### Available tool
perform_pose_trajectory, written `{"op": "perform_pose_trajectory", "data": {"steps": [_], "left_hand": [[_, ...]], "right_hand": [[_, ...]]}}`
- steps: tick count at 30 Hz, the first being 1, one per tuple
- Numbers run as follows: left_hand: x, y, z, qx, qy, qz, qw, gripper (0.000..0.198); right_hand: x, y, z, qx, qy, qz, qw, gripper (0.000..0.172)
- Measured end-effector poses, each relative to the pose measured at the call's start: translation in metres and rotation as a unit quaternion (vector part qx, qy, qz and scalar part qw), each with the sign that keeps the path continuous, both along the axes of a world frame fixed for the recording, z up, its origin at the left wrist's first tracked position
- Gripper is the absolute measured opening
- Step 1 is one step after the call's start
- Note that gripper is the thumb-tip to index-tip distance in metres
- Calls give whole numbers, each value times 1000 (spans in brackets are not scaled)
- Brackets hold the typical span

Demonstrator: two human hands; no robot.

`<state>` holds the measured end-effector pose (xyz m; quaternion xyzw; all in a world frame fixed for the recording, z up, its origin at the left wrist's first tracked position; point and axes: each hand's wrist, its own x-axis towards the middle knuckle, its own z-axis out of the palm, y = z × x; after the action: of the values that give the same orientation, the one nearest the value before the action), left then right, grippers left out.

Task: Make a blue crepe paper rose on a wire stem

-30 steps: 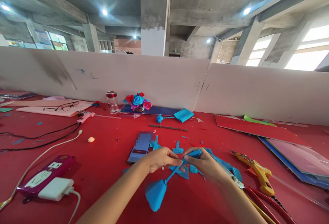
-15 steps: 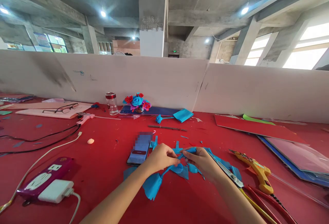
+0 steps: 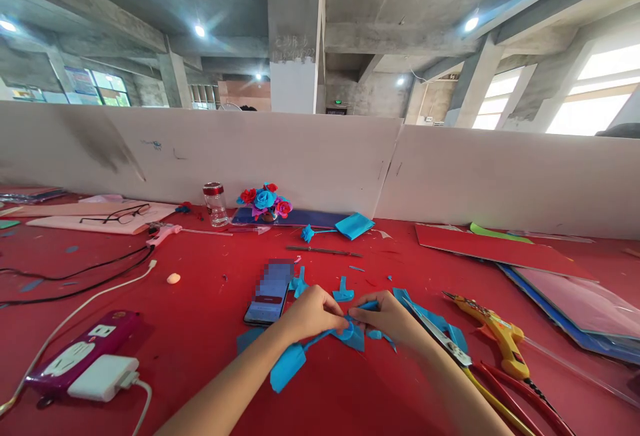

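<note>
My left hand [image 3: 311, 313] and my right hand [image 3: 386, 317] meet low in the middle of the red table [image 3: 200, 316]. Both pinch a blue paper flower piece [image 3: 320, 343], a thin blue stem with a flat leaf end [image 3: 286, 367] hanging toward me on the left. The fingertips of both hands are closed on the stem near its upper end. Blue paper scraps [image 3: 345, 291] lie just beyond my fingers and under my right hand.
A phone [image 3: 269, 293] lies left of my hands. Scissors [image 3: 450, 346] and a yellow glue gun [image 3: 495, 333] lie to the right, near red and pink sheets [image 3: 500, 253]. A power strip with charger [image 3: 85, 363] and cables sit left. A jar [image 3: 215, 203], paper bouquet [image 3: 264, 201] and glasses [image 3: 117, 213] stand by the white divider.
The blue stem and its leaf end have come down from a raised position to lie close to the table. My hands have dropped slightly and stayed pinched together on it.
</note>
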<state>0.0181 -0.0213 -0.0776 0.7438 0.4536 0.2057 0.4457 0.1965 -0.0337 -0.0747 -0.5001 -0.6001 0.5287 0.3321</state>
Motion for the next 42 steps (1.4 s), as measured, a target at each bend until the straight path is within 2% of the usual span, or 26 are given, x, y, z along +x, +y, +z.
{"op": "perform_pose_trajectory", "data": {"steps": [2,3,7,11,13,14,15,17,18,20,22,23,24,26,28,30,32,33,34,36,37,38,39,41,42], "left_hand": [[3,-3,0,126,83,-6,989,18],[5,-5,0,191,124,-9,974,18],[10,-12,2,401,269,-58,874,19],[10,-17,3,543,335,-128,759,16],[8,-16,3,585,343,-132,723,17],[7,-14,3,594,347,-129,714,18],[5,-13,3,595,354,-124,711,19],[1,-8,2,572,372,-104,724,19],[-1,-6,2,556,381,-92,733,18],[-4,-3,2,530,390,-77,749,18],[-7,-1,3,520,390,-74,757,18],[-7,-1,4,520,387,-76,758,19],[-8,-1,5,525,382,-77,757,20],[-9,-2,6,546,364,-81,750,23],[-11,-3,8,579,336,-86,738,26],[-14,-3,9,608,310,-88,726,27],[-17,-2,10,616,297,-89,724,27],[-18,-2,11,612,296,-88,728,27],[-18,-1,11,604,297,-87,735,27],[-18,1,12,576,299,-77,757,25],[-18,1,12,559,299,-69,770,23],[-18,1,13,541,293,-62,786,23],[-17,1,14,523,282,-56,802,22],[-16,-1,17,491,255,-46,832,21],[-15,-3,18,478,244,-43,843,22]], "right_hand": [[0,0,-1,6,-22,1,1000,23],[-1,0,-2,4,-29,1,1000,23],[0,0,-3,-38,-35,-8,999,26],[4,2,-5,-95,-4,1,995,27],[5,4,-7,-92,10,23,995,28],[5,4,-8,-68,2,33,997,29],[3,4,-9,-24,-21,36,999,33],[-1,3,-11,117,-104,29,987,35],[-3,2,-13,200,-158,24,967,32],[-7,0,-16,344,-258,18,903,24],[-10,-2,-19,417,-310,13,854,23],[-11,-2,-20,419,-311,7,853,27],[-12,-2,-20,401,-291,-4,869,31],[-14,-2,-18,305,-200,-20,931,35],[-16,-2,-16,162,-68,-11,984,39],[-17,-3,-14,24,64,18,998,42],[-19,-4,-14,-55,138,35,988,42],[-20,-5,-14,-56,138,31,988,43],[-21,-6,-14,-26,110,16,993,43],[-20,-7,-14,130,-11,-21,991,42],[-18,-8,-15,239,-90,-31,966,38],[-16,-8,-15,350,-169,-29,921,34],[-12,-8,-16,446,-237,-17,863,31],[-6,-6,-18,573,-328,15,751,34],[-3,-5,-19,606,-350,23,714,35]]}}
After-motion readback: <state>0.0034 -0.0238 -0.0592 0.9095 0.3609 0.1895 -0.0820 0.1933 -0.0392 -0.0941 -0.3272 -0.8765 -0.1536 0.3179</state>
